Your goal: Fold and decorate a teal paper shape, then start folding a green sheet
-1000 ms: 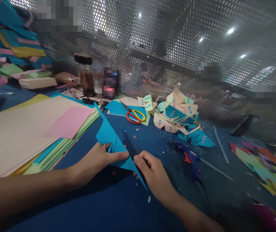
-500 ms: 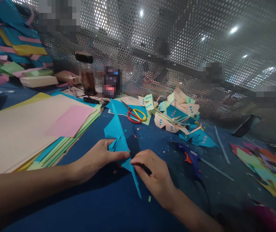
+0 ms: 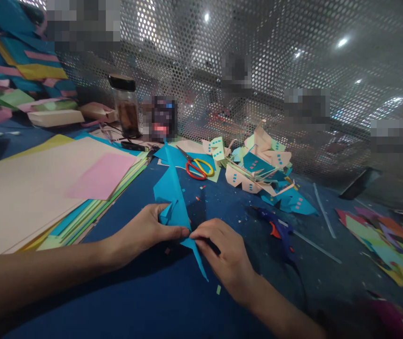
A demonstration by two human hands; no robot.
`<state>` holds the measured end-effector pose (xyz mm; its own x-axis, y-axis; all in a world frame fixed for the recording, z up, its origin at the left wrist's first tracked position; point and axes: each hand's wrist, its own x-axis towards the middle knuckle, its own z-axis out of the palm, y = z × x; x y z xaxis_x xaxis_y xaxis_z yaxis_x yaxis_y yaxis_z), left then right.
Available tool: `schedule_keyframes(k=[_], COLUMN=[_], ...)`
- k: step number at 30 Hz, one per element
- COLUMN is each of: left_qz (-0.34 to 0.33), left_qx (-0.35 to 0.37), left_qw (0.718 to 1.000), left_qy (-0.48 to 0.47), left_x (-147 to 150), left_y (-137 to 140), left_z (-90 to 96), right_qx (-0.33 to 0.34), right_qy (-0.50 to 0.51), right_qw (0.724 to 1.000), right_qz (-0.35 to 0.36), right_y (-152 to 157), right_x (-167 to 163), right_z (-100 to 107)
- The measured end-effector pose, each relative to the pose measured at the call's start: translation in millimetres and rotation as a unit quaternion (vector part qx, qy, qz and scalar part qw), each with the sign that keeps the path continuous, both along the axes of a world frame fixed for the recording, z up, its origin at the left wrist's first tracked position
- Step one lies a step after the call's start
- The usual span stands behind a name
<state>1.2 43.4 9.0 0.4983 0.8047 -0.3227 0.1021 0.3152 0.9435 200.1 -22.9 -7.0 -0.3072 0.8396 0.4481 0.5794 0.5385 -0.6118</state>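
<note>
The blue folded paper [image 3: 175, 188] is located in front of the person, between the two hands and above the dark blue surface [image 3: 116, 301]. It is held at a slant: one narrow tip points away toward the scissors [image 3: 192, 160], and the other narrow tip points toward the near edge of the view.

Left hand [image 3: 148, 228]: grips the paper from the left side, thumb laid along the near face, remaining fingers behind a small raised fold. Right hand [image 3: 222, 249]: thumb and forefinger are pinched together at the right edge of the paper, just beside the left thumb tip; the other fingers are curled, and their contact with the paper cannot be told clearly from this angle.

Adjacent items: the scissors, with one red and one yellow handle, lie beyond the paper on flat sheets. To their right is a pile of folded paper pieces [image 3: 254, 162] in blue, cream and pale green, several marked with small squares. A blue glue gun [image 3: 282, 229] with an orange trigger lies to the right of the right hand, below this pile. To the left is a stack of large paper sheets [image 3: 39, 193], with a pink sheet [image 3: 102, 176] on top. Behind the stack stands a jar [image 3: 127, 113] with a dark lid
</note>
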Motion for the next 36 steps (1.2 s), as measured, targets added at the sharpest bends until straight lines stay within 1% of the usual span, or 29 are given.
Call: schedule_keyframes(k=[5,8,12,17,23,27,32,36], left_qz=[-0.013,-0.022,-0.026,-0.031,-0.047,-0.049,-0.047,-0.046], left_qx=[0.033,0.05,0.062,0.074,0.085,0.084,0.075,0.089], left_qw=[0.999,0.998,0.996,0.995,0.993,0.994,0.996,0.994], left_qy=[0.03,0.043,0.056,0.066,0.064,0.056,0.011,0.033], left_x=[-1,-1,0,0,0,0,-2,-3], left_y=[1,1,0,-1,0,-1,-2,-2], left_z=[-2.6,-3.6,-3.1,-3.6,-2.2,-0.8,-2.7,-7.9], right_qx=[-0.006,-0.024,-0.078,-0.155,-0.209,-0.233,-0.244,-0.252], right_qy=[0.026,0.056,0.101,0.138,0.159,0.167,0.164,0.167], right_qw=[1.0,0.998,0.991,0.975,0.96,0.952,0.95,0.947], right_qz=[-0.007,-0.013,-0.042,-0.08,-0.101,-0.107,-0.109,-0.109], right_y=[1,1,0,-1,0,0,0,-1], right_x=[-2,-4,-8,-13,-14,-15,-15,-16], right_z=[-3,-4,-3,0,2,2,2,2])
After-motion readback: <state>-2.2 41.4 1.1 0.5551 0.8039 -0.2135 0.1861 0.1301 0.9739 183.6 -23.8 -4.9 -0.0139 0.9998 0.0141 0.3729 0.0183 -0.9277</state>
